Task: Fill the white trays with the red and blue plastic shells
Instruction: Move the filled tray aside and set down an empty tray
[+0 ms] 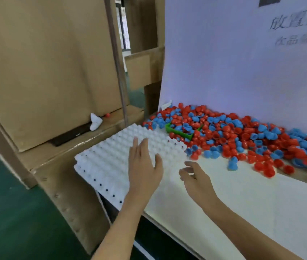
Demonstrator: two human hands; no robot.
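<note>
On the white work surface [242, 199], backed by a white panel [223, 53] bearing blurred printed characters, we see cardboard boxes [45, 62] to the left and a green floor [8, 212] below. The white trays [102, 160] lie stacked at the surface's left end, overhanging its edge; we cannot tell how many are in the stack. The top tray shows a grid of rounded bumps with small dark dots along its edges. The red and blue plastic shells [242, 134] form one loose heap along the panel, too many to count, touching the tray's far right corner. One green scoop [182, 131] sits in the heap. Two hands are visible. The left hand [143, 166] is over the tray, fingers straight and spread, holding nothing. The right hand [195, 177] is just beside the tray, fingers loosely curled, holding nothing.
</note>
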